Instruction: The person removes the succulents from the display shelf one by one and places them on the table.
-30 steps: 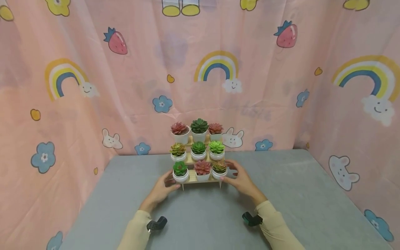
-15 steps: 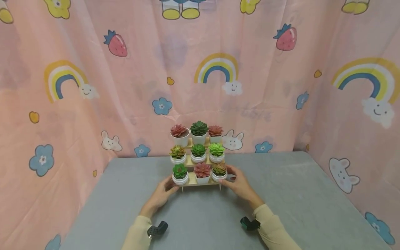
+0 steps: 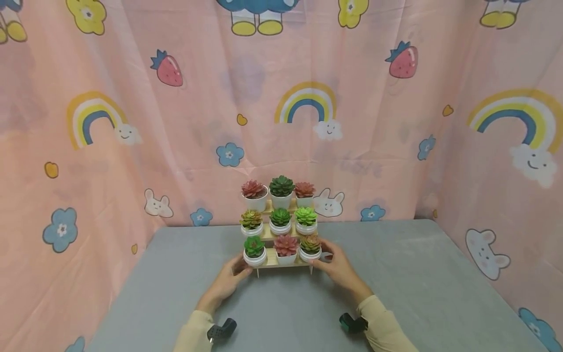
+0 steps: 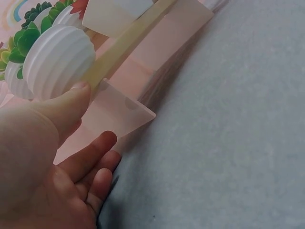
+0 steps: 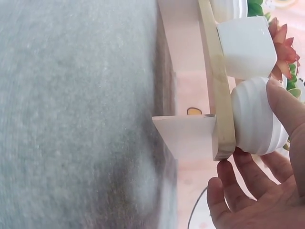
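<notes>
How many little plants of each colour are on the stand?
Pinkish-red plants: 3
Green plants, light and dark: 4
Yellow-brown mixed plants: 2
Total: 9 plants

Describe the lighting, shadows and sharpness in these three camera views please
Head view: soft, fairly even light, faint shadow under the plant stand; left wrist view: dimmer, with shadow beneath the plant stand; right wrist view: broad shadow on the table, whose surface looks slightly blurred.
</notes>
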### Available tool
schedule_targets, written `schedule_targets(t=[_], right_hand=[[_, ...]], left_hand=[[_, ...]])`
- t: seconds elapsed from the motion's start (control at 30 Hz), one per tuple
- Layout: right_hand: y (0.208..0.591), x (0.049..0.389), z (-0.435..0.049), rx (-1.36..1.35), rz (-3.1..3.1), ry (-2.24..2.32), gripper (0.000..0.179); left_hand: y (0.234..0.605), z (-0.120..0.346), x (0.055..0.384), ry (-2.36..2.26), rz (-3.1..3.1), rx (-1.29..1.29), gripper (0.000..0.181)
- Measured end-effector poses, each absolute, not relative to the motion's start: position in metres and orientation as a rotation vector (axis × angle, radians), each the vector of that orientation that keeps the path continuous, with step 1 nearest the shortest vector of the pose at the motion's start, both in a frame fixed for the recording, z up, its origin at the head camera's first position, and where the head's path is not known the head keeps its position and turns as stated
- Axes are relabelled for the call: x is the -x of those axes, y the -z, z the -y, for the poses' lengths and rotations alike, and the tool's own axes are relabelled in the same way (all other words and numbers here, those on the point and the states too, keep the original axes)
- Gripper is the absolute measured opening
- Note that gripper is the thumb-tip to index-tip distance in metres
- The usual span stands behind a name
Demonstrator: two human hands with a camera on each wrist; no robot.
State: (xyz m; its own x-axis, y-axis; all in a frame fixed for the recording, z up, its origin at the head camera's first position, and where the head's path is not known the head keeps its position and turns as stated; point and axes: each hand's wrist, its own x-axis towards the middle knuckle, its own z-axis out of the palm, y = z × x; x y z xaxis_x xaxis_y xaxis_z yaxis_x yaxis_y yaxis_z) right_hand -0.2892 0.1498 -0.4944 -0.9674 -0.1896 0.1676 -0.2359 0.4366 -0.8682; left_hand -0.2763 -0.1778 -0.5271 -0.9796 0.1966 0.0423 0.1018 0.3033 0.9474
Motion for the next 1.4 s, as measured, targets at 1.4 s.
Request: schedule_targets(t=[1.4], right_hand=[[0.480,0.289,-0.206,-0.238,2.584,-1.615,0.069]], left_hand=[[0.530,0.181,0.279,-1.768,-2.465,-0.394,0.060]])
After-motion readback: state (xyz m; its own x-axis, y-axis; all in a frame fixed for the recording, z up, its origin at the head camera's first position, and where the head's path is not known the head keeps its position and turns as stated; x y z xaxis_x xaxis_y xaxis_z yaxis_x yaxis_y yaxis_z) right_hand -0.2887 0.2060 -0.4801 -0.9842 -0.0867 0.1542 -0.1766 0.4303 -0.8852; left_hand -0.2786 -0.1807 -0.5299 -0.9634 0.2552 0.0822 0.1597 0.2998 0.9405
